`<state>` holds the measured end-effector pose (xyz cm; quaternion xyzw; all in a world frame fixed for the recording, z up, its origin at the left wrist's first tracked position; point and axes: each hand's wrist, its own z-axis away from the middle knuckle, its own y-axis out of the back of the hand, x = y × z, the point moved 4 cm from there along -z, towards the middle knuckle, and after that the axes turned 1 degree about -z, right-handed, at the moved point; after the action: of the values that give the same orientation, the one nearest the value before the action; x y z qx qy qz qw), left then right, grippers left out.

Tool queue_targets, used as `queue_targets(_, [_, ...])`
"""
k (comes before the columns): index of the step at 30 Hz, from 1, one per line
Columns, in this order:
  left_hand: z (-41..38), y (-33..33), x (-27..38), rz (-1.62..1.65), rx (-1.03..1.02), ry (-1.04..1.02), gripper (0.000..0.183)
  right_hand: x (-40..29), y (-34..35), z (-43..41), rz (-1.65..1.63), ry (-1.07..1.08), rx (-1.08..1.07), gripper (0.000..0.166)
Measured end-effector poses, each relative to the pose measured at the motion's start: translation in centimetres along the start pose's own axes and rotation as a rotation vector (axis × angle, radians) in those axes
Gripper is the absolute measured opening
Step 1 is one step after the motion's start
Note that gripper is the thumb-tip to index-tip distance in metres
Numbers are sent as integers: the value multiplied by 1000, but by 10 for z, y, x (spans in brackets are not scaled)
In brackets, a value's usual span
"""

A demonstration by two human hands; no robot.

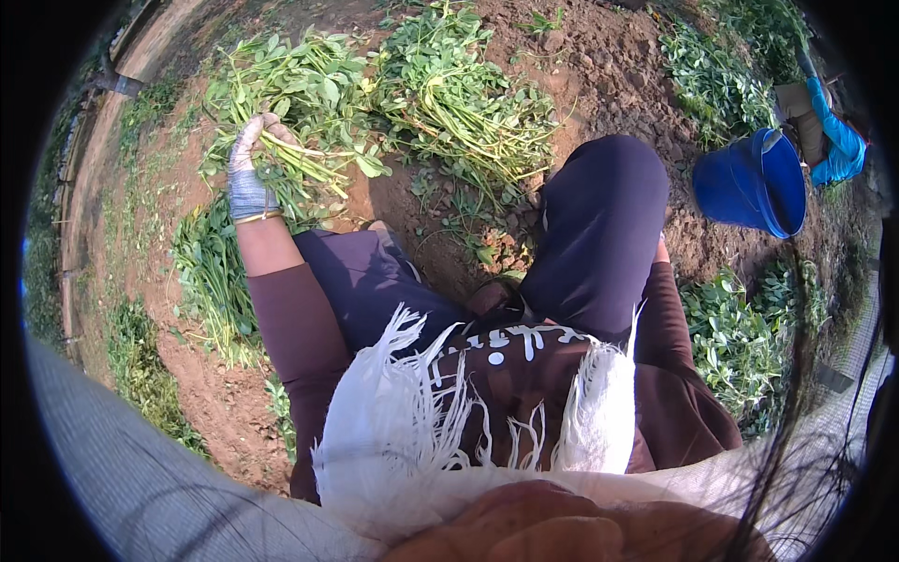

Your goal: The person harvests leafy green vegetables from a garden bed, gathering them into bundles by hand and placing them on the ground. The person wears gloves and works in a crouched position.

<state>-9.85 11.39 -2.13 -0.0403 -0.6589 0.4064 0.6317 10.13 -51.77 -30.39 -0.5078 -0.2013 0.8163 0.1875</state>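
Note:
My left hand (pixel 254 165), in a worn white and grey-blue work glove, is closed around a bunch of cut leafy green stems (pixel 302 158) at the upper left. Its fingers wrap the stems, whose pale ends point to the right. Just right of it lies a large pile of leafy stems (pixel 456 119) on the soil. My right arm reaches down beside my raised right knee; the knee hides the hand, and only a bit of wrist shows. Below my left hand, another bundle of green stems (pixel 221 281) rests on the ground by my left leg.
A blue plastic bucket (pixel 734 183) stands on the soil at the right. Beyond it, a person in a bright blue top (pixel 836 144) bends towards leafy plants (pixel 723 77). More plants (pixel 737 344) grow at the lower right. Clumpy brown soil (pixel 604 77) lies ahead.

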Motion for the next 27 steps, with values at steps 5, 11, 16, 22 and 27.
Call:
queue_targets(5, [-7,11,-1,-114,140,-40,19,-103,-110,21,427,370,-25,19])
queue_targets(11, [-8,14,0,22,174,-57,17,-198,-241,95,568,655,-227,26])
queue_targets(16, [1,7,0,60,219,-47,18,-187,-337,141,909,649,-490,30])
queue_targets(22, [3,8,-4,0,333,-48,17,-100,-404,96,1101,428,-976,29])
queue_targets(27, [-1,10,-7,-2,454,-16,21,21,-413,-8,1905,199,-1029,30])
